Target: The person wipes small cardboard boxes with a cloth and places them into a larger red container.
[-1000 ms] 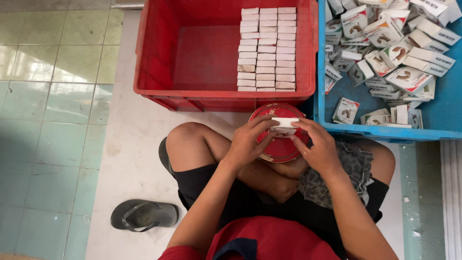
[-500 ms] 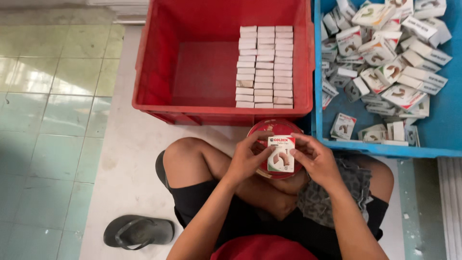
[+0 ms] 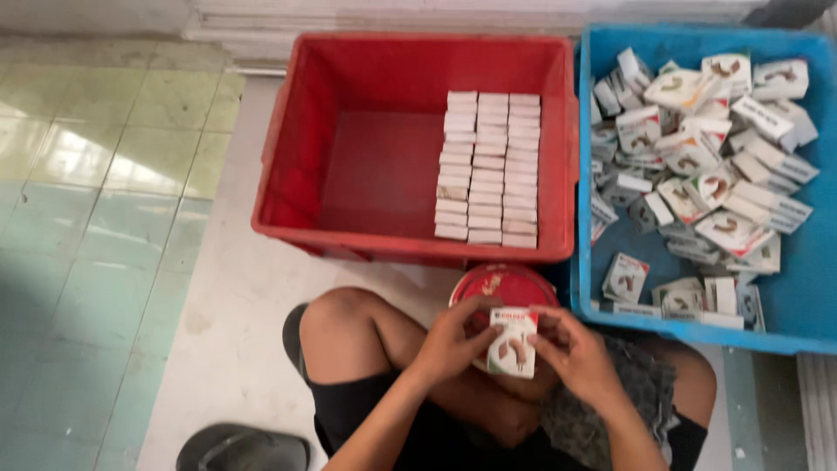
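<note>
Currently held: one small white carton (image 3: 513, 343) with a red top band and a curved brown picture on its face, upright between both hands above the person's crossed legs.

Left hand (image 3: 453, 338): grip closed on the carton's left edge, fingers curled round the side, thumb at the front.

Right hand (image 3: 571, 347): grip closed on the carton's right edge, fingertips at the upper corner.

Behind the carton: a round red tin (image 3: 506, 286), partly hidden by it, sitting at the person's shins just in front of the red crate.

Red crate (image 3: 288, 183): on the floor ahead. Three neat columns of like cartons (image 3: 488, 170) stand on edge along its right side; the left half of its bottom is bare.

Blue crate (image 3: 793, 288): touching the red one on the right. Holds a loose heap of the same cartons (image 3: 697, 157), lying at all angles, some face up, some on edge.

Also present: a dark sandal (image 3: 244, 449) on the pale floor at the lower left, partly cut off by the frame; green floor tiles (image 3: 87, 227) beyond.

Step in hand, as judged: the carton is being closed or squared up, drawn from the loose heap and not yet packed.

Next move, as judged: it calls for turning the carton on edge to match the rows, then reaching forward over the tin and the crate's near wall to the end of a column without toppling the neighbours.
</note>
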